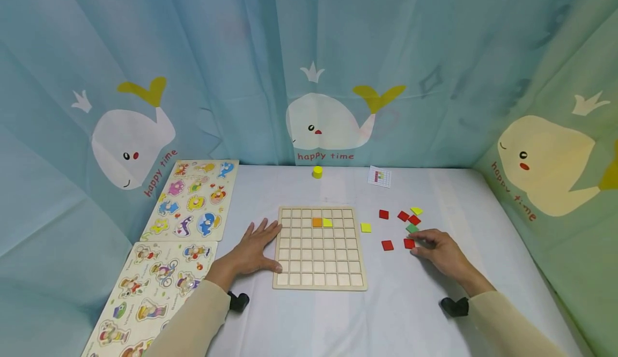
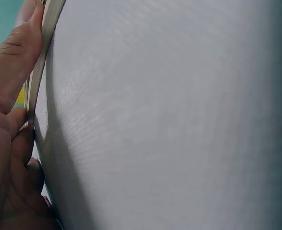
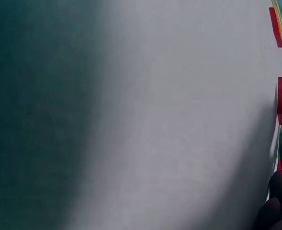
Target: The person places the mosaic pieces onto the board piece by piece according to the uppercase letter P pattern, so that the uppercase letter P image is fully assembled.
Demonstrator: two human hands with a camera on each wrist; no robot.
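The long sleeves are pale beige, a black device beside each cuff.

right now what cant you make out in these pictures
Printed card, head view: markings too small to read.
Lower puzzle board, head view: partly hidden by left sleeve, cut off by bottom edge.
Right hand, right wrist view: cut off by right edge; gripping nearest red tile or not, unclear.

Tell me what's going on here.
A person's left hand rests spread against the left edge of a pale wooden square grid board. Their right hand appears to pinch a flat red square tile on the white table. A flat orange square tile and a flat yellow square tile sit side by side on the grid; more red, yellow and green tiles lie to its right.
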